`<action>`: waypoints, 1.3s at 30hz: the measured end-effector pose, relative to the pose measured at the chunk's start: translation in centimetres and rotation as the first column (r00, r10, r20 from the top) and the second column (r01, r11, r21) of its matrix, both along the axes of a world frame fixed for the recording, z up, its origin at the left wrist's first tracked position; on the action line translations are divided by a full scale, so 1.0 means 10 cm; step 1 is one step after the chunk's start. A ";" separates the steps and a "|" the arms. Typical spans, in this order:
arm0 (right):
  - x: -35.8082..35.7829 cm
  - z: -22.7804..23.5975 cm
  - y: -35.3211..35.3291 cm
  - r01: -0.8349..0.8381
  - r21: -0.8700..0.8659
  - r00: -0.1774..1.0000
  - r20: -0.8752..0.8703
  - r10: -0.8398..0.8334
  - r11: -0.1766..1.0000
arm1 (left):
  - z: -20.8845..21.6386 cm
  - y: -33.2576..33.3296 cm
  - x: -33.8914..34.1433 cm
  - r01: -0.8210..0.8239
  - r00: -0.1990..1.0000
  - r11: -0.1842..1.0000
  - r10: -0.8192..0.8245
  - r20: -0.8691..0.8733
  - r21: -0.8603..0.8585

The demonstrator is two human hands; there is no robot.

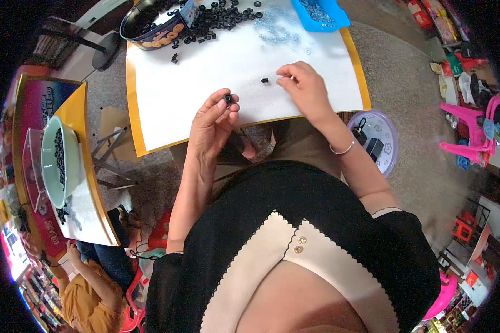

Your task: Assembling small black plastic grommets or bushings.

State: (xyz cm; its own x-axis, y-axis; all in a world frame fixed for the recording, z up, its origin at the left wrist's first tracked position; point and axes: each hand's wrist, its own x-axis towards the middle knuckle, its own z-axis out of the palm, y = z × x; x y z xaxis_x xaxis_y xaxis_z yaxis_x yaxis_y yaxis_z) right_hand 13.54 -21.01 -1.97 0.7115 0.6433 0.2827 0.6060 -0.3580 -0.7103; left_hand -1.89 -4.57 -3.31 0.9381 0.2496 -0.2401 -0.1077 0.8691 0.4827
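Between the thumb and fingertips of my left hand (212, 123) is a small black ring-shaped plastic part (228, 99), held above the near edge of the white-topped table (189, 122). My right hand (306, 91) hovers over the table to the right, thumb and forefinger curled toward each other in a pinch. Whatever is in that pinch, if anything, is too small to make out. Just left of its fingertips lies a single small black part (265, 81). Farther back are a heap of black parts (219, 18) and a scatter of tiny clear pieces (280, 28).
A round tin (160, 38) stands at the far left, a blue tray (322, 25) at the far right. Below the right edge is a lilac basin (391, 139). Another person (91, 291) sits lower left, by a second table with a green basin (51, 166).
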 end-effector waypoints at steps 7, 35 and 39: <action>-0.05 -0.15 0.21 -0.034 -0.038 0.988 0.149 0.039 0.999 | 0.03 -0.03 0.02 0.002 0.999 0.999 -0.001 -0.032 0.032; -0.38 0.48 0.21 -0.290 0.220 0.954 0.146 0.263 0.931 | 0.33 -0.15 0.16 0.016 0.987 0.896 0.056 -0.149 0.443; -0.40 0.47 0.21 -0.288 0.216 0.953 0.158 0.257 0.933 | 0.33 -0.11 0.14 0.034 0.988 0.881 0.041 -0.147 0.472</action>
State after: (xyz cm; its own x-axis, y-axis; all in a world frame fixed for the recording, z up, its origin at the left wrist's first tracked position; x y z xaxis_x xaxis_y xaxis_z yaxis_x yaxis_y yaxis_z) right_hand 9.53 -18.89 2.77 0.4672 0.7120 0.5242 0.7461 0.0006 -0.6659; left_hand -0.51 -5.70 -0.04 0.8999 0.3712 -0.2288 -0.0054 0.5342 0.8453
